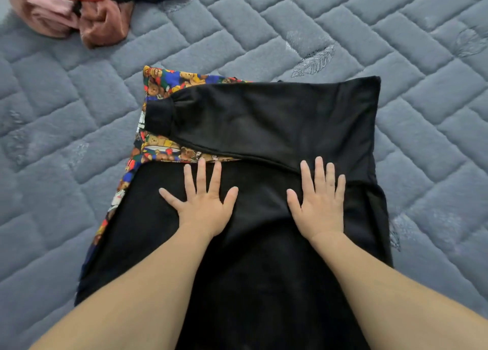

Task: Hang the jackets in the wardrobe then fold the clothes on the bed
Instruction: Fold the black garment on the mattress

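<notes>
The frame is filled by a bed point(343, 19) covered in a grey quilted spread stitched in a brick-like pattern, with pale feather motifs sewn into it here and there; on the middle of it a black garment point(277, 117) is laid flat, running from the bottom edge of the view up past the centre; its upper part is crossed by a black sleeve point(211, 114) folded over from the right side towards the left, the cuff ending near the left edge of the garment; beneath and beside the sleeve a teddy-bear print point(169, 81) in red, blue, yellow and brown is exposed, and the same print is seen as a narrow strip down the garment's left edge; whether it is a lining or a separate panel cannot be told. At the top left corner a heap point(79, 9) of unfolded clothes is seen, pink, red, rust-brown and dark pieces bunched together, well apart from the garment. The left hand point(203, 207) is laid palm down on the black cloth just below the sleeve, fingers straight and spread, nothing gripped; the right hand point(319, 207) is pressed flat on the cloth beside it, fingers straight and closer together, the fingertips lying at the sleeve's lower edge.
</notes>
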`<state>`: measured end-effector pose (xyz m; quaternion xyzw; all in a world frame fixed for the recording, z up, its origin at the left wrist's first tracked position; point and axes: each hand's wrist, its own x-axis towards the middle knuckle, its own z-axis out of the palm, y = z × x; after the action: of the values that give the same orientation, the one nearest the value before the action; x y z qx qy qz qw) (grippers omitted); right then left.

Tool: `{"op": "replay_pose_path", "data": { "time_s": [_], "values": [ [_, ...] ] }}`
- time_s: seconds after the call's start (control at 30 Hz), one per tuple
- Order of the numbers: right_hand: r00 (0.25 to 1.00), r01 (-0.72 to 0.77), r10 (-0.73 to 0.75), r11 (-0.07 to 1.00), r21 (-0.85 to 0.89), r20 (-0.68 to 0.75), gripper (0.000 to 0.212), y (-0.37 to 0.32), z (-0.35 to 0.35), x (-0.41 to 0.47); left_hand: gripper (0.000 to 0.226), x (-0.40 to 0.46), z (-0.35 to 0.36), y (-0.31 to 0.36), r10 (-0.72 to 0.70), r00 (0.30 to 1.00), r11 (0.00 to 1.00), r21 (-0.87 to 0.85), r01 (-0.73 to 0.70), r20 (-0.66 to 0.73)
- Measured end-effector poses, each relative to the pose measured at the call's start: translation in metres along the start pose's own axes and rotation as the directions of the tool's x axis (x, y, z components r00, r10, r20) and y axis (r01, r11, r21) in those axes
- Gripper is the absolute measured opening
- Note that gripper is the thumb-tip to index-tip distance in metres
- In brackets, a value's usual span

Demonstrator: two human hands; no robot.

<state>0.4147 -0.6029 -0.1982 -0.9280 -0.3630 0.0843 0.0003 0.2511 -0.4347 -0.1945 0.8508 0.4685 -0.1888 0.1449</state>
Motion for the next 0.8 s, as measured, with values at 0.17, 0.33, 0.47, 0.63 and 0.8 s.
{"op": "replay_pose_path", "data": {
  "time_s": [0.17, 0.33, 0.47, 0.63, 0.8],
  "values": [
    [0.985, -0.053, 0.061, 0.997, -0.049, 0.162, 0.069, 0.006, 0.012, -0.074, 0.064, -0.068, 0.015, -0.039, -0.132, 0.976, 0.983, -0.105, 0.151, 0.171],
    [0.89, -0.439, 0.414, 0.892, 0.109, 0.194, 0.095, 0.027, -0.001, -0.113, 0.072, -0.119, 0.012, -0.076, -0.321, 0.931, 0.92, -0.176, 0.35, 0.176],
    [0.725, -0.687, 0.654, 0.708, 0.165, 0.216, 0.114, 0.017, -0.016, -0.135, 0.097, -0.151, 0.006, -0.112, -0.669, 0.697, 0.625, -0.311, 0.716, 0.258],
    [0.318, -0.945, 0.841, 0.245, 0.216, 0.437, 0.132, 0.005, -0.027, -0.147, 0.122, -0.165, -0.004, -0.13, -0.75, 0.517, 0.41, -0.323, 0.853, 0.412],
    [0.25, -0.951, 0.821, 0.108, 0.29, 0.513, 0.1, 0.008, -0.02, -0.182, 0.131, -0.171, 0.003, -0.15, -0.743, 0.527, 0.372, -0.399, 0.838, 0.413]
  ]
}}
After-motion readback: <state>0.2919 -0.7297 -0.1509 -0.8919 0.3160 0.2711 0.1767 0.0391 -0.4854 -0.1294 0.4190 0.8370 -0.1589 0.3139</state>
